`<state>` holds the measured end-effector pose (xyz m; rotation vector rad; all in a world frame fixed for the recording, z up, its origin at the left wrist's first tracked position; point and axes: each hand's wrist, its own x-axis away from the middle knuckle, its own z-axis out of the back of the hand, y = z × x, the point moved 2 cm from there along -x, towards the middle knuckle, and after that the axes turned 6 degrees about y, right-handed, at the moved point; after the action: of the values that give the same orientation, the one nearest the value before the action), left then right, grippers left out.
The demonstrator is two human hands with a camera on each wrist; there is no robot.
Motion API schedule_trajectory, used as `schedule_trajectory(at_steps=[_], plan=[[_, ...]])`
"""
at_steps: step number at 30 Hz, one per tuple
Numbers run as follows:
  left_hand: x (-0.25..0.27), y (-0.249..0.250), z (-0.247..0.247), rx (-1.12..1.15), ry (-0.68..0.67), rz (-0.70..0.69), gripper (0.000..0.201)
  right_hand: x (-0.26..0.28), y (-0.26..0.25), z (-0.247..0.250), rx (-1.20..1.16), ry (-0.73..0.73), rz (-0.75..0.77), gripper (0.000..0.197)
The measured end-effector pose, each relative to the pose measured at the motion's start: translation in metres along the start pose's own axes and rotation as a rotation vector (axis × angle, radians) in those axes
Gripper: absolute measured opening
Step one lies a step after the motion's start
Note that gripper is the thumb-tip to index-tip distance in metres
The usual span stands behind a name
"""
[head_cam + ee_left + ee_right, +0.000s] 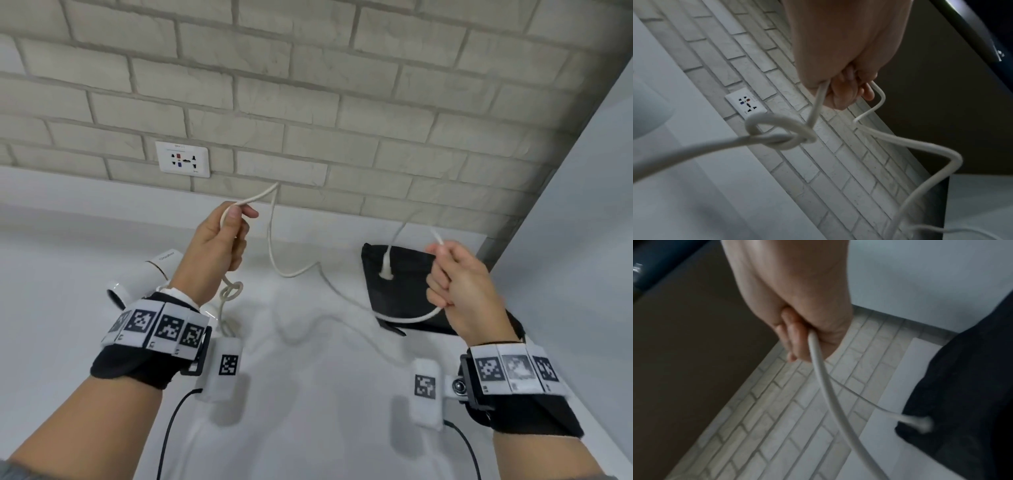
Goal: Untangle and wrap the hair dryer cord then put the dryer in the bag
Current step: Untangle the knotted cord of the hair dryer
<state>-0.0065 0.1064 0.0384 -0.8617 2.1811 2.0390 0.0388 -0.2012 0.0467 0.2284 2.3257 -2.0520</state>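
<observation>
A white hair dryer (144, 277) lies on the white counter at the left, partly hidden behind my left wrist. Its white cord (274, 253) has a loose knot (232, 292) just below my left hand (219, 246), which is raised and grips the cord; the knot (781, 131) shows large in the left wrist view. From there the cord sags to the counter and rises to my right hand (459, 284), which grips it above the black bag (407, 291). The white plug (386, 270) hangs down and touches the bag (970, 386).
A pale brick wall (308, 85) runs along the back of the counter with a white socket (182, 159) low on it. A plain grey wall (582, 205) closes the right side. The bag lies flat in the back right corner.
</observation>
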Motion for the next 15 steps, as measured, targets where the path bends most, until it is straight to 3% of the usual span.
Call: schedule_trajectory(at_steps=[5, 8, 10, 11, 13, 15], plan=[[-0.001, 0.006, -0.006, 0.013, -0.063, 0.016, 0.032, 0.032, -0.019, -0.030, 0.166, -0.511, -0.032, 0.017], [-0.001, 0.016, -0.006, -0.015, -0.095, -0.006, 0.032, 0.045, -0.021, -0.035, 0.707, -0.757, -0.066, 0.014], [0.000, 0.025, -0.010, -0.065, -0.164, -0.060, 0.029, 0.041, -0.022, -0.038, 1.154, -0.655, 0.113, 0.016], [0.001, 0.030, -0.014, -0.100, -0.217, -0.084, 0.027, 0.038, -0.024, -0.043, 1.212, -0.552, 0.239, 0.024], [0.005, 0.038, -0.023, -0.185, -0.351, -0.119, 0.026, 0.041, -0.035, -0.056, 0.953, -0.413, 0.432, 0.045], [0.010, 0.045, -0.034, -0.259, -0.488, -0.138, 0.028, 0.045, -0.044, -0.074, 0.741, -0.455, 0.544, 0.055]])
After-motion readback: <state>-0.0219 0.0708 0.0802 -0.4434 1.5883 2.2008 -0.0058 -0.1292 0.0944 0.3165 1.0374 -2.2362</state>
